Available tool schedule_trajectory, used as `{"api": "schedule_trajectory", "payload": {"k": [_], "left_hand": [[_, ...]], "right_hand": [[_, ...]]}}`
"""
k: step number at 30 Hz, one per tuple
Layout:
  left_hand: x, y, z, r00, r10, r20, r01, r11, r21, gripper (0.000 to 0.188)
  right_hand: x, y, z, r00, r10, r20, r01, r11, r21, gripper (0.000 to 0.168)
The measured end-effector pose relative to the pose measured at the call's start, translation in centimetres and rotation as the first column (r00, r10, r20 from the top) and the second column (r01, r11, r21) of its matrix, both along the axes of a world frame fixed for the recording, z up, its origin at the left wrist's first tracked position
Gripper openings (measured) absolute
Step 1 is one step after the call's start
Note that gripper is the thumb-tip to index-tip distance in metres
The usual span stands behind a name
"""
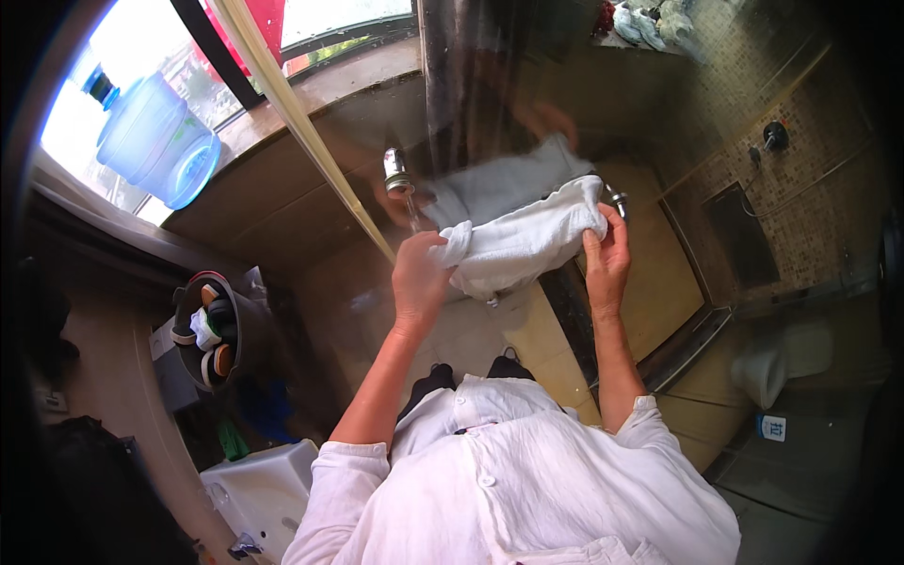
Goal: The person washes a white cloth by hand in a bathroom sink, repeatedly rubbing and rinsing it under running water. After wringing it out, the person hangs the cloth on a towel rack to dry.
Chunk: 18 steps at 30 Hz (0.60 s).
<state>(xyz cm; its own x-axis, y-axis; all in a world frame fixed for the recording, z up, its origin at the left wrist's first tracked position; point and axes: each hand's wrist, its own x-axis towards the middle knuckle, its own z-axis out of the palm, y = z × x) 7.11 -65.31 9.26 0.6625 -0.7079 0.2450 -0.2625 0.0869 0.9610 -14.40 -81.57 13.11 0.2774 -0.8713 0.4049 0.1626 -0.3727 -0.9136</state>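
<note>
Stretched between my two hands is a white terry cloth (526, 247), its upper edge folded over and its middle sagging. My left hand (422, 275) pinches a bunched corner at the cloth's left end. At the right end, my right hand (607, 258) grips the edge, thumb in front and fingers behind. Just beyond the cloth, a shiny dark surface carries a blurred reflection of the cloth (508, 180) and of both hands. Above my left hand is a chrome tap-like fitting (397, 173), with a pale streak like running water beneath it.
A cream pole (304, 127) slants down close to my left hand. A blue water jug (159, 141) stands by the window. At left are a bucket of shoes (240, 332) and a white basin (265, 487). Another chrome fitting (619, 203) sits beside my right hand; a toilet (766, 371) is farther right.
</note>
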Motion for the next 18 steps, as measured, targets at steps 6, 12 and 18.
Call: {"api": "schedule_trajectory", "payload": {"k": [6, 12, 18], "left_hand": [[-2.3, -0.9, -0.6, 0.89, 0.005, 0.455, -0.086, 0.984, 0.157, 0.041], [-2.6, -2.7, -0.9, 0.842, -0.059, 0.536, -0.19, 0.898, 0.396, 0.024], [-3.3, -4.7, -1.3, 0.758, -0.13, 0.639, -0.342, 0.755, 0.559, 0.029]], "right_hand": [[-1.0, -2.7, -3.1, 0.84, -0.182, -0.51, -0.076, 0.893, -0.444, 0.037], [-1.3, -5.0, -4.0, 0.61, -0.254, -0.75, -0.256, 0.833, -0.49, 0.026], [0.2, -8.1, -5.4, 0.545, -0.338, -0.767, -0.322, 0.761, -0.564, 0.024]]}}
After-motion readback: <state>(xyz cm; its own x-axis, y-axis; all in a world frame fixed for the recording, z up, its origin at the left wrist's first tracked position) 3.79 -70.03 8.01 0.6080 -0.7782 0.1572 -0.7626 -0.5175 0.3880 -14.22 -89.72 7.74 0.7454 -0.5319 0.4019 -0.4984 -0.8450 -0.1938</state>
